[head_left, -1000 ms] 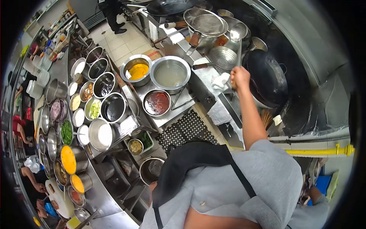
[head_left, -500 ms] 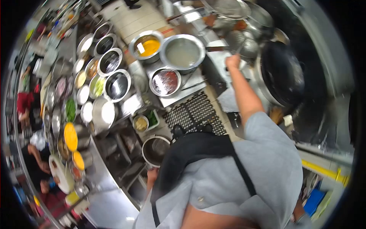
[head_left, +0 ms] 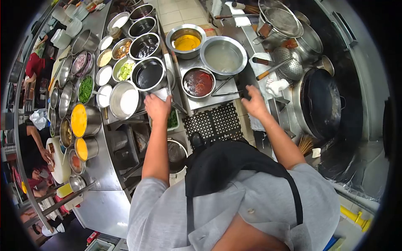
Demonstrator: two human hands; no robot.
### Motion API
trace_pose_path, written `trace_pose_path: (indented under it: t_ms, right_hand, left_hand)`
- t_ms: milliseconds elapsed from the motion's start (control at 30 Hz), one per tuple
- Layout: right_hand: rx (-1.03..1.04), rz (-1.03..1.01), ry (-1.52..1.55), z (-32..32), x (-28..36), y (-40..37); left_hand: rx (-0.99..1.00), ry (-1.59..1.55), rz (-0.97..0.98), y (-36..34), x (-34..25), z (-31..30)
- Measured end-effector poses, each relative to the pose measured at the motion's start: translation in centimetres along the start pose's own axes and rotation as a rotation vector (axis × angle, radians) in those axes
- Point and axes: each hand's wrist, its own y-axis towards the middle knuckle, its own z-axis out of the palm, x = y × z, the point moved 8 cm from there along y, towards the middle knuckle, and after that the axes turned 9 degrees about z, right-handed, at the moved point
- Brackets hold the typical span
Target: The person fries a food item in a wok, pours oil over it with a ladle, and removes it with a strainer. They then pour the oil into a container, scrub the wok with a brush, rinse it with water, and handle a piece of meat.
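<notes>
My left hand (head_left: 158, 108) is at the counter edge, fingers curled over a folded white cloth (head_left: 161, 93), thumb out to the side. Beside it stand a steel pot of white powder or liquid (head_left: 127, 102) and a pot of dark liquid (head_left: 148, 74). My right hand (head_left: 254, 103) hangs over the gap before the stove, fingers apart, holding nothing. Beyond it lie a crumpled white cloth (head_left: 277, 87) and a perforated strainer (head_left: 289, 67) with a wooden handle. A large black wok (head_left: 320, 102) sits on the right.
Bowls of red sauce (head_left: 198, 83), cloudy liquid (head_left: 223, 57) and yellow oil (head_left: 186, 42) stand on a low steel table ahead. A black perforated mat (head_left: 213, 122) covers the floor. Pots with yellow contents (head_left: 78, 119) crowd the left counter. A bamboo brush (head_left: 306, 144) lies by the wok.
My left hand has risen from beside the floor-level pot to the cloth on the counter. My right hand has drawn back from the stove and its fingers have opened.
</notes>
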Motion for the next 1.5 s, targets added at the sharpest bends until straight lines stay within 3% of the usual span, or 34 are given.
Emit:
trace_pose_path:
  t_ms: [67,100,200,300,333,400,433,500,567,600,667,767,800,867,933,1000,1033,1067,1133,1167,1200,1267,1333,1367,1400,1467,1500]
  right_hand:
    - [0.146,0.033,0.098,0.8,-0.5,-2.1]
    - [0.153,0.004,0.095,0.6,-0.6,-3.2]
    - [0.246,0.133,0.246,-0.1,-3.6,-5.3]
    - [0.29,0.26,0.42,-1.1,-6.1,-6.4]
    - [0.308,0.304,0.537,-1.6,-7.0,-6.9]
    - [0.384,0.194,0.701,-3.0,-4.1,-6.5]
    - [0.432,0.165,0.79,-3.5,-2.1,-6.3]
    - [0.378,-0.104,0.645,-6.4,3.5,-6.0]
    - [0.45,-0.215,0.779,-6.9,6.0,-5.9]
    - [0.546,-0.196,1.006,-6.6,6.6,-5.9]
    - [0.648,-0.009,0.958,-7.2,5.7,-6.3]
    - [0.36,-0.035,0.753,-13.1,4.0,-7.3]
    - [0.28,-0.016,0.572,-14.0,2.4,-7.1]
    - [0.319,-0.024,0.591,-16.7,1.6,-7.3]
    - [0.24,0.069,0.401,-21.3,1.5,-6.5]
    - [0.053,0.098,0.382,-25.4,0.8,-4.4]
    - [0.013,0.183,0.418,-26.1,-1.4,-2.9]
    - [-0.03,0.266,0.452,-27.2,-3.4,-1.2]
    - [-0.068,0.367,0.348,-30.1,-4.1,1.8]
    - [-0.109,0.396,0.276,-31.3,-4.7,3.5]
    - [-0.163,0.38,0.135,-32.4,-6.1,5.4]
    - [-0.257,0.473,-0.01,-33.9,-6.6,8.1]
    - [-0.306,0.504,0.014,-34.6,-6.8,10.1]
    - [-0.336,0.527,0.042,-34.7,-6.9,10.7]
    - [-0.347,0.557,0.042,-34.7,-6.9,11.3]
    - [-0.347,0.619,-0.072,-35.0,-6.7,12.2]
    - [-0.347,0.659,-0.125,-35.0,-7.0,12.6]
  left_hand:
    - [0.165,-0.067,-0.202,0.8,1.5,3.4]
    - [0.161,-0.062,-0.201,1.1,2.0,3.3]
    - [0.198,-0.042,-0.119,1.3,2.1,1.4]
    - [0.049,-0.079,0.022,-0.2,-1.4,-5.6]
    - [-0.066,-0.222,0.054,-1.0,-2.6,-7.6]
    - [0.034,-0.865,-0.019,-2.2,-5.4,-9.2]
    - [0.165,-1.09,-0.11,-2.9,-6.9,-8.9]
    - [0.313,-1.355,-0.177,-4.5,-10.9,-8.6]
    - [0.499,-1.59,-0.297,-6.7,-15.4,-7.9]
    - [0.529,-1.635,-0.293,-7.7,-18.1,-9.0]
    - [0.687,-1.688,-0.343,-9.3,-20.1,-6.3]
    - [0.907,-1.732,-0.46,-11.2,-23.7,-5.0]
    - [1.019,-1.629,-0.305,-11.1,-24.1,-3.4]
    - [1.229,-1.235,0.021,-9.4,-24.8,-1.1]
    - [0.988,-1.187,0.312,-2.4,-28.1,-3.3]
    - [0.702,-1.44,0.272,6.0,-30.4,-3.2]
    - [0.623,-1.425,0.194,9.8,-31.7,-3.5]
    - [0.531,-1.338,0.264,14.1,-33.6,-2.5]
    - [0.556,-1.317,0.245,20.2,-38.1,3.3]
    - [1.117,-1.442,-0.018,20.5,-41.2,11.9]
    - [1.687,-1.468,-0.314,19.0,-43.4,15.7]
    - [1.96,-1.746,-0.188,14.8,-47.7,9.8]
    - [1.978,-1.902,-0.376,13.8,-50.0,10.7]
    - [2.074,-1.969,-0.35,13.5,-51.3,11.2]
    - [1.815,-1.998,-0.268,14.5,-51.9,12.4]
    - [1.575,-1.721,-0.176,15.3,-51.6,13.9]
    - [1.604,-1.712,-0.182,15.1,-51.6,13.8]
